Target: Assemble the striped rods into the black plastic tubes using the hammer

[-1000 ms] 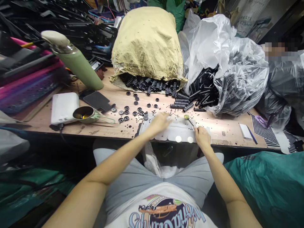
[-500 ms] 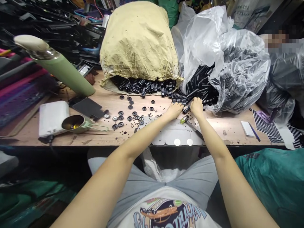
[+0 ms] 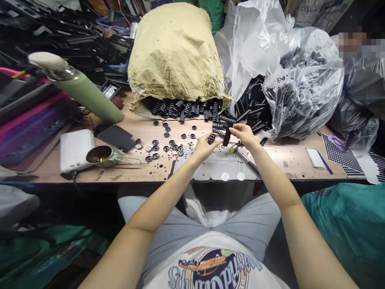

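My left hand (image 3: 202,148) is closed around a black roller with rows of pale dots (image 3: 211,139). Facing it, my right hand (image 3: 246,137) pinches a plain black handle-like piece (image 3: 227,135), held upright just right of the roller. Both parts are above the table and apart. Behind my hands, more dotted rollers (image 3: 187,110) spill from the mouth of a yellowish sack (image 3: 177,52). Plain black pieces (image 3: 252,100) lie in an open clear plastic bag (image 3: 303,84). Below my right hand lies a hammer (image 3: 246,159) with a yellow-green head.
Several black discs (image 3: 155,148) and tiny rings are scattered left of my hands. Farther left stand a metal cup (image 3: 100,155), a white box (image 3: 76,149) and a green bottle (image 3: 93,98). A small white box (image 3: 315,158) and a blue pen (image 3: 325,162) lie right.
Both hands have lifted from the pile and drawn back. My left hand has moved left with a dotted roller; my right now holds a plain black piece upright.
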Action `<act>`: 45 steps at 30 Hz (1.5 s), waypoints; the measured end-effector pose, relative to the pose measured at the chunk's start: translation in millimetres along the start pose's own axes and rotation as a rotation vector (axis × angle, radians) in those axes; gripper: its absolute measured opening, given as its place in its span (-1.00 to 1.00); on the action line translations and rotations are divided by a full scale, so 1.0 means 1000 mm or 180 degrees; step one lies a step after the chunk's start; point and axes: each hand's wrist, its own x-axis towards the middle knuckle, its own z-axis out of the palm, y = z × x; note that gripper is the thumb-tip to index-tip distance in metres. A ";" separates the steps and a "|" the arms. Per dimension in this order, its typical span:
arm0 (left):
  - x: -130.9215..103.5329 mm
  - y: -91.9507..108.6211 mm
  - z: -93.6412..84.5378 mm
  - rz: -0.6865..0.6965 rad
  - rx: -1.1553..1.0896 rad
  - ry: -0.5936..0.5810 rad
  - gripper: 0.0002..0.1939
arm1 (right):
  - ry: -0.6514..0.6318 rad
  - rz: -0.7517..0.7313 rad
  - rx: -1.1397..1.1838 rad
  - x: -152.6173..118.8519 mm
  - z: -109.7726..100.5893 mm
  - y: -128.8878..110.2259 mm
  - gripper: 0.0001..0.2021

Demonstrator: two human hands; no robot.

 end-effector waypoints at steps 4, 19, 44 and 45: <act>-0.021 0.011 0.002 -0.0507 -0.0476 -0.0254 -0.69 | -0.0128 -0.0267 0.0308 -0.040 0.015 -0.020 -0.31; -0.090 -0.051 -0.019 0.1167 0.3223 0.0472 -0.65 | -0.0829 -0.0562 -0.2243 -0.122 0.042 -0.017 0.01; -0.019 -0.028 0.030 0.1011 -0.0040 0.0587 -0.57 | -0.0057 -0.0143 -0.1842 -0.142 0.054 0.001 0.07; -0.019 -0.030 0.033 0.1119 0.0113 0.0416 -0.55 | -0.0020 -0.0171 -0.1823 -0.143 0.052 0.002 0.06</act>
